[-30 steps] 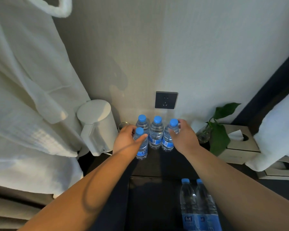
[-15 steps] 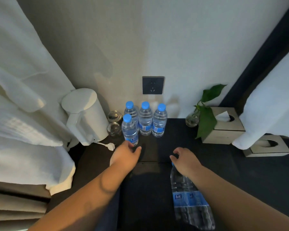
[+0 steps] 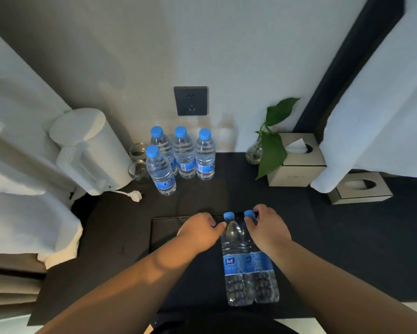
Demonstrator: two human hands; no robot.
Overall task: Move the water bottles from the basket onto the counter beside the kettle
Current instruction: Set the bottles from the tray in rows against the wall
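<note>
The dark counter filled the lower half of the frame. At left centre stood the white kettle. Just right of it four water bottles stood upright in a cluster near the wall, three in a row and one in front. At lower centre the dark basket held two more bottles side by side. The right hand curled over the right bottle's neck, fingers closed around it. The left hand sat just left of the other bottle, thumb touching its neck, fingers loosely apart; whether it gripped could not be told.
</note>
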